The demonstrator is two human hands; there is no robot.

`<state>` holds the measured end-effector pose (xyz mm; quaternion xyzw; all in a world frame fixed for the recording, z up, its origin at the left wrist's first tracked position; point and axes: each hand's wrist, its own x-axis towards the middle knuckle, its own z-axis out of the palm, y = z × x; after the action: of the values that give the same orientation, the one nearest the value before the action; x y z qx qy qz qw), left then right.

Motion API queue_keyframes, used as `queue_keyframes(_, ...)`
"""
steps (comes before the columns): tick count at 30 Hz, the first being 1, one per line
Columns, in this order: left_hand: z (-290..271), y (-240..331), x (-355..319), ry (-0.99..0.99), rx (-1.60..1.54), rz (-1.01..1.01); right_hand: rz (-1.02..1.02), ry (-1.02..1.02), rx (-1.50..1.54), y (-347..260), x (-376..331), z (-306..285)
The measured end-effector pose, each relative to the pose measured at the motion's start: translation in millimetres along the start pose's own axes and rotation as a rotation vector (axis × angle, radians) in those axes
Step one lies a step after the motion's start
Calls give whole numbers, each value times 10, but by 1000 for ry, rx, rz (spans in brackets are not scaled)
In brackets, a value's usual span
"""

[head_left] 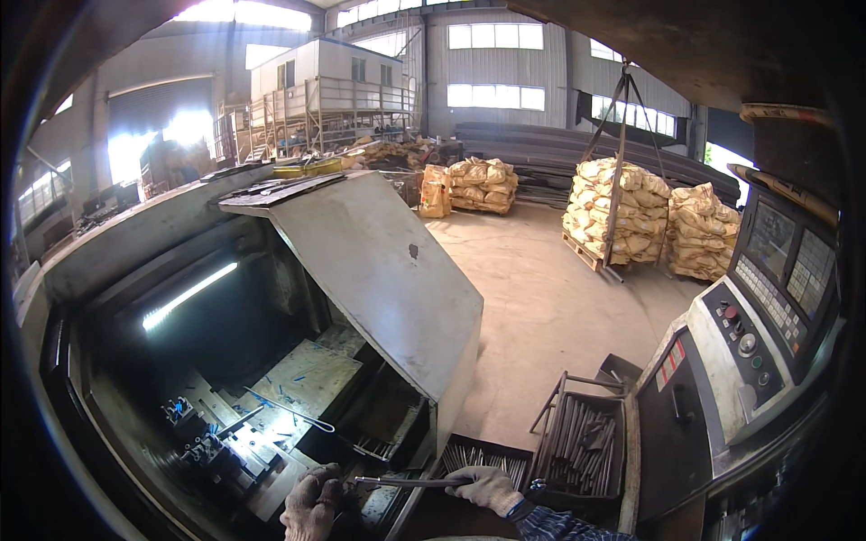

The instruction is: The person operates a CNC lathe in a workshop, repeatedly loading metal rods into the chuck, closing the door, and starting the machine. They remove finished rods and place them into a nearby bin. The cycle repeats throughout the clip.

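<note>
At the lower edge of the open lathe enclosure [271,361], we hold the thin metal rod [410,482] level, right hand [487,489] closed around one end and gloved left hand [311,505] curled near the other, apparently to steady it beside the rod-filled tray [577,442].

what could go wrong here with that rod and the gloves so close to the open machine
The thin metal rod is held between both gloved hands, left hand and right hand, right at the open machine bay. Gloves might snag on the tooling if anything turns. The long rod could knock the bent wire or slip down into the tray of rods.
</note>
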<state>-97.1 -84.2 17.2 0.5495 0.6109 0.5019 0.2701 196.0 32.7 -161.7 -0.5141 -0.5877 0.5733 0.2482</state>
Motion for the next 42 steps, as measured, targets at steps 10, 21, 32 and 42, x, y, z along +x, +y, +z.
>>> queue_keyframes(10, 20, -7, 40, 15, -34, -13, 16, 78, -211, -349, -55, 1)
queue_keyframes(21, 92, -261, 273, 85, 86, -84, -6, -25, -110, -202, 180, 93)
queue_keyframes(32, 518, -1288, 907, 2, -12, -253, -121, 256, -140, -4, 122, 98)
queue_keyframes(42, 451, -1389, 1080, 183, 410, -195, -53, 230, -252, 169, 349, -2)
